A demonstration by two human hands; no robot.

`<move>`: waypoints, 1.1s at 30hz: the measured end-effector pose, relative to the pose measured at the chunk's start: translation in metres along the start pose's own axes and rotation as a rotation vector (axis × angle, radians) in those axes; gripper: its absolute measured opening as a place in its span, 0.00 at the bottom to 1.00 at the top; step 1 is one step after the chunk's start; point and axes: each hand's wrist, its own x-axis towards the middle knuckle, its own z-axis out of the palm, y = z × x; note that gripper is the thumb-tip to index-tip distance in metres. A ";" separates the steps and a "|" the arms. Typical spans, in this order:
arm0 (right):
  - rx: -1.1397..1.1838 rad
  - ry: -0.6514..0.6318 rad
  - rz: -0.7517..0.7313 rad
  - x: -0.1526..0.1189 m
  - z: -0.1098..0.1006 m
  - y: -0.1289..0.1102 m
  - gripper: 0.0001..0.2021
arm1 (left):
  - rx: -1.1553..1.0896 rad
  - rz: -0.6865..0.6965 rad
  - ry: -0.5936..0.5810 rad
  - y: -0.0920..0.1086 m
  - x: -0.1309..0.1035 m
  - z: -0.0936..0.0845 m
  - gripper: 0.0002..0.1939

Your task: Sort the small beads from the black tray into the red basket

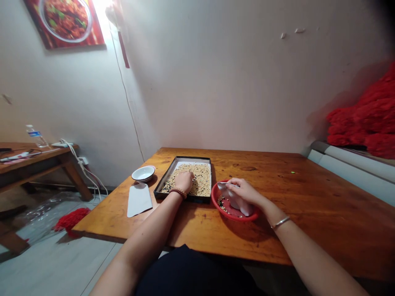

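Observation:
A black-edged tray [211, 176] holds pale beans mixed with dark ones. My left hand [184, 181] reaches into it, fingers bent down at the beans; its fingertips are hidden, so I cannot make out whether they hold anything. To the right of the tray stands a red basket [216, 202] with some pale and dark beans in the bottom. Over its right part my right hand [243, 191] is closed on a white sheet [237, 201], which dips into the basket.
A white bowl [143, 173] and a white card [139, 199] lie left of the tray on the wooden table [197, 236]. A small green bit [293, 172] lies at the right. Red material [364, 115] is piled at the far right.

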 end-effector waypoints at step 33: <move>0.078 0.102 0.007 0.005 -0.001 0.011 0.20 | 0.018 -0.008 -0.069 0.005 0.001 0.000 0.12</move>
